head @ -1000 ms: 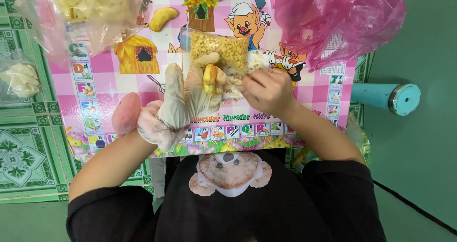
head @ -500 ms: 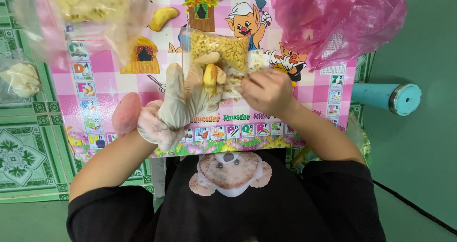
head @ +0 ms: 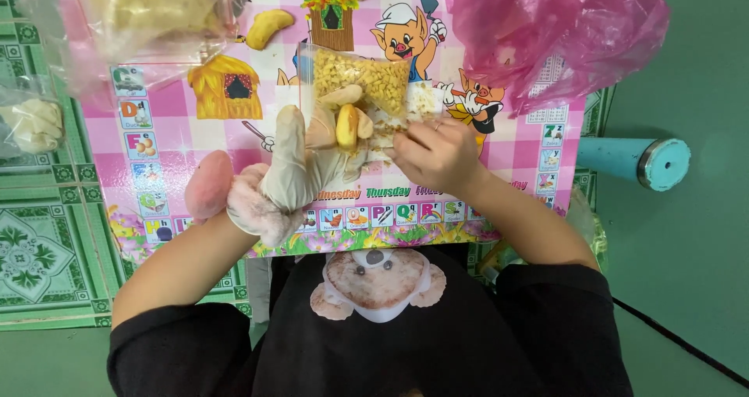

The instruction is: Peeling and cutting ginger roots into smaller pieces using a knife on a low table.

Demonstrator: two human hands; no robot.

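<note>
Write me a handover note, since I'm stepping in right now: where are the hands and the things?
Left hand, in a loose pale glove, holds the small clear bag open from its left side, some pieces against its fingers.
Right hand, bare, pinches the bag's lower edge.
The bag lies on the pink picture table, partly filled with yellow pieces.
Bag not yet closed.
A big clear bag of more pieces lies top left, a pink bag top right.

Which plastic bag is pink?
The crumpled pink bag at the table's far right; the small bag in the hands and the big far-left bag are clear.
</note>
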